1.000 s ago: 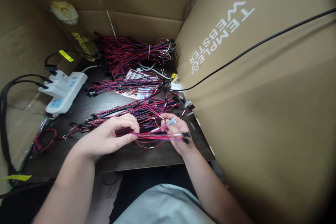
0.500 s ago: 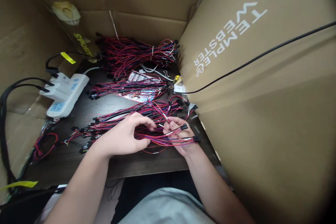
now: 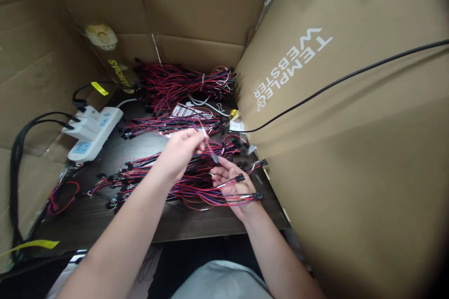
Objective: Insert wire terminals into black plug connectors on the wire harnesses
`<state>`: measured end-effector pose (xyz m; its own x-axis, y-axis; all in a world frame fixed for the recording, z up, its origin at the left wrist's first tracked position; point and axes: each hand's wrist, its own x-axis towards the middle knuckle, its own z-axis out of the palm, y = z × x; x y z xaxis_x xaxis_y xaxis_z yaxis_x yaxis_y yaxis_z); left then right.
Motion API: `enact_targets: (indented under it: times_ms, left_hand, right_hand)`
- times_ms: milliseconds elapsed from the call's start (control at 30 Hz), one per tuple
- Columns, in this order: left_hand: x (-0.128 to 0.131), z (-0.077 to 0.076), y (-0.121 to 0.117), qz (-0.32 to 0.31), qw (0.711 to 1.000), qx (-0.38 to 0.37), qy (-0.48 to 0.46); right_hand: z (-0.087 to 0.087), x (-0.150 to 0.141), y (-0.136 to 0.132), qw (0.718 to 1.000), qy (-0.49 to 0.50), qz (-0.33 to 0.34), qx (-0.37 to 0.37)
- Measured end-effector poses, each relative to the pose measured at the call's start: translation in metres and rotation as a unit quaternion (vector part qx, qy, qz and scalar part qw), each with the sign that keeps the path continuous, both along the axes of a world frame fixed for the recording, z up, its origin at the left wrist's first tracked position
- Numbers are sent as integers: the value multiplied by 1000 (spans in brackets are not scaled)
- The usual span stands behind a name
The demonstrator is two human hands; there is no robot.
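My left hand (image 3: 185, 147) is raised over the wires, its thumb and fingers pinched on a thin red and dark wire harness (image 3: 209, 144) with a white tag. This harness's dark connector (image 3: 215, 159) hangs down to the fingertips of my right hand (image 3: 233, 182). My right hand lies palm up, fingers loosely curled, with several red, blue and black wire harnesses (image 3: 217, 194) resting across its palm. Their black connectors (image 3: 257, 195) stick out past the wrist side. Under and behind both hands spreads a bundle of similar wires (image 3: 140, 175) on the dark table (image 3: 196, 226).
Farther back lie a smaller wire bundle (image 3: 150, 124) and a large tied bundle (image 3: 175, 81). A white power strip (image 3: 91, 142) with plugs stands at left, a bottle (image 3: 114, 63) behind it. Cardboard walls (image 3: 333, 149) enclose the table, and a black cable (image 3: 315, 96) crosses the right one.
My left hand has moved up and away from the wires in my right palm and now pinches one harness. My right hand has opened somewhat. The view has shifted slightly.
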<state>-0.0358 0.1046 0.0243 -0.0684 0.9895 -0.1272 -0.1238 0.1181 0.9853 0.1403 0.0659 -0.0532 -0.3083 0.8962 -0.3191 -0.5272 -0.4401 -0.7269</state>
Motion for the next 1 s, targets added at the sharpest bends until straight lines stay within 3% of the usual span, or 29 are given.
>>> enact_targets:
  times_ms: [133, 233, 333, 467, 500, 600, 667, 733, 800, 867, 933, 1000]
  left_hand:
    - [-26, 16, 11, 3, 993, -48, -104]
    - [-44, 30, 7, -17, 965, -126, -230]
    - [-54, 50, -14, -102, 956, -123, -247]
    - [-52, 68, -56, -202, 958, -48, -197]
    - [-50, 67, -66, -221, 957, -51, -179]
    - [-41, 49, -86, -261, 953, -107, -113]
    - [-35, 31, -94, -286, 951, -106, -42]
    - [-31, 15, -102, -283, 953, -104, 26]
    - [-31, 5, -112, -277, 953, -107, 64]
    - [-36, 2, -124, -269, 953, -111, 84]
    - [-45, 3, -134, -252, 958, -108, 90]
    - [-53, 7, -140, -236, 963, -98, 88]
  right_hand:
    - [-3, 4, -9, 999, -45, -4, -29]
    - [-1, 12, -17, 993, -107, -7, -44]
    - [11, 29, -27, 982, -181, 17, -49]
    - [42, 65, -45, 952, -290, 81, -47]
    - [53, 74, -50, 937, -329, 107, -42]
    - [84, 91, -67, 802, -541, 244, 67]
    - [101, 92, -74, 747, -602, 267, 92]
    - [109, 85, -74, 744, -601, 269, 113]
    - [108, 73, -65, 769, -564, 267, 137]
    - [104, 59, -47, 799, -544, 219, 135]
    - [98, 43, -23, 793, -562, 155, 180]
    - [93, 25, 2, 763, -563, 138, 286]
